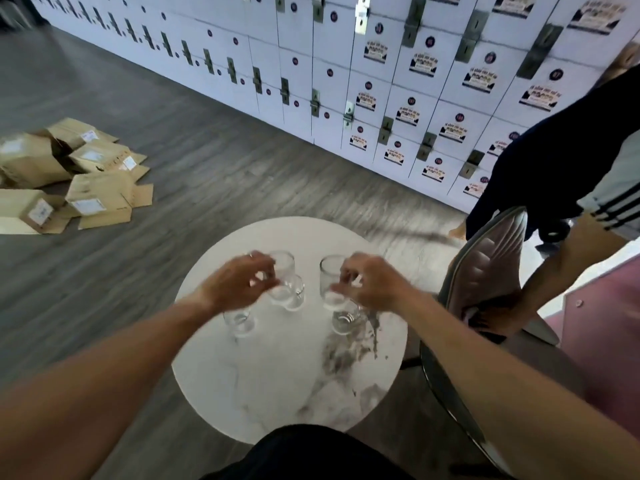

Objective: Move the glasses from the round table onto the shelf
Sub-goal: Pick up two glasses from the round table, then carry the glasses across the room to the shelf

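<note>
Clear glasses [282, 271] upright on round table [277, 375] (white marble).

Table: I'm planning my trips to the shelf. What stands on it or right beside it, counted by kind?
Glasses: 5
Chair: 1
Total: 6

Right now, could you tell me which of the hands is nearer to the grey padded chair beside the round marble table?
Right. The right hand is at a clear glass near the chair; the left hand is farther across the table.
</note>
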Action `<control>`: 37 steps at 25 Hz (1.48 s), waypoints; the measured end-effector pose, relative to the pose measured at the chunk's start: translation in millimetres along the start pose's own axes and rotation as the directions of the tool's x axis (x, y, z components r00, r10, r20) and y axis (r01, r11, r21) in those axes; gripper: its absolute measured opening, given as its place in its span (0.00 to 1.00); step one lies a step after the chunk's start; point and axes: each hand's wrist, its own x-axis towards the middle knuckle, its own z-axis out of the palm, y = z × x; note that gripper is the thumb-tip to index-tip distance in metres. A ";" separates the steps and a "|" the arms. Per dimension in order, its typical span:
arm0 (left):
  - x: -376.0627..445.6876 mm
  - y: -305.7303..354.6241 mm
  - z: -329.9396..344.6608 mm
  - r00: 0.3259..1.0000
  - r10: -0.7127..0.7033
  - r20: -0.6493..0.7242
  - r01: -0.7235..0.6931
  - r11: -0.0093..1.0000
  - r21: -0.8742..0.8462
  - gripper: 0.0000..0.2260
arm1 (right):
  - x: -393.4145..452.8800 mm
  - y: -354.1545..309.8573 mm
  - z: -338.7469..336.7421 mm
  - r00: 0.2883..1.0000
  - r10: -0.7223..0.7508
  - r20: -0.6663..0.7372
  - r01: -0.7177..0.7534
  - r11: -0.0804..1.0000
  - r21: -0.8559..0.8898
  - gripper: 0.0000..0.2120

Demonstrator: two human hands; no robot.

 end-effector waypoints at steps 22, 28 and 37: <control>59.7 84.7 -276.8 0.862 -0.250 -0.440 0.333 0.935 0.121 0.07 | 149.2 -183.8 -200.0 0.897 -0.279 -0.344 0.287 0.958 -0.029 0.13; -83.1 64.1 -326.3 0.703 -0.456 -0.546 0.587 0.805 0.085 0.08 | 173.9 -303.5 -114.8 0.849 -0.500 -0.171 0.506 0.862 -0.006 0.14; -305.8 17.0 -405.6 0.449 -0.545 -0.708 0.786 0.618 0.022 0.09 | 183.1 -517.2 30.6 0.698 -0.716 -0.003 0.715 0.696 0.063 0.14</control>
